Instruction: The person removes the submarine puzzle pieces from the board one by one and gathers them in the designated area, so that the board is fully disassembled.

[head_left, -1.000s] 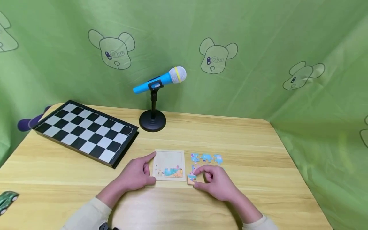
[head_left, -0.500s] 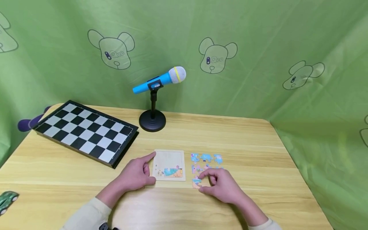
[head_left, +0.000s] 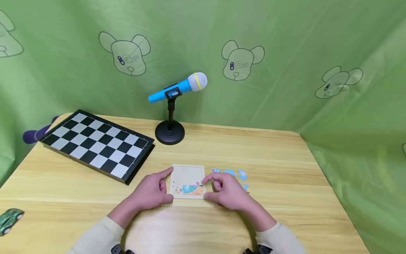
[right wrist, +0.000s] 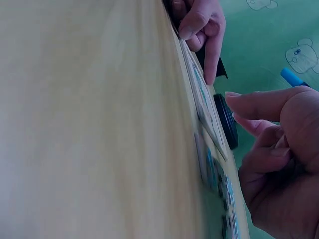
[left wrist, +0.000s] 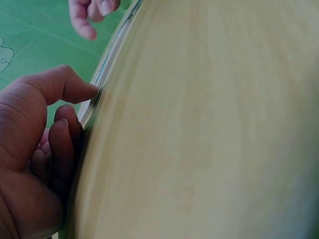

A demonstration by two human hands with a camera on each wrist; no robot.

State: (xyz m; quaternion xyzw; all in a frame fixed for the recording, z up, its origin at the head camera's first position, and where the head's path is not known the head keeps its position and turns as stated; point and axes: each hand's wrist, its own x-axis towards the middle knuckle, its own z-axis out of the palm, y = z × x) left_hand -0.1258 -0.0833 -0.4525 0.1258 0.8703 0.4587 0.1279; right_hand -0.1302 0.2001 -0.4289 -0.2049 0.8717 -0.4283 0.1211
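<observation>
A square wooden puzzle board (head_left: 187, 175) lies flat, with joined pieces (head_left: 190, 189) in blue and orange along its bottom. My left hand (head_left: 152, 190) rests at the board's left side, index finger at the far corner and thumb at the near one. At the opposite side is my right hand (head_left: 229, 192), its index finger and thumb apart beside the edge. In the right wrist view nothing shows between those fingers. Loose jigsaw pieces (head_left: 242, 175) lie to the right of the board, some hidden behind the right hand. The right wrist view shows one loose piece (right wrist: 214, 169) close to the board.
Behind the board, a blue toy microphone (head_left: 177, 90) sits on a black stand (head_left: 169, 133). A folding chessboard (head_left: 98, 143) lies at the back left, and a green toy car (head_left: 10, 220) at the left edge. A green curtain (head_left: 279, 70) hangs behind the table.
My right hand has let go of the loose piece in the lower row and moved left to the board's right edge. The left hand stays at the board; the head view shifts slightly.
</observation>
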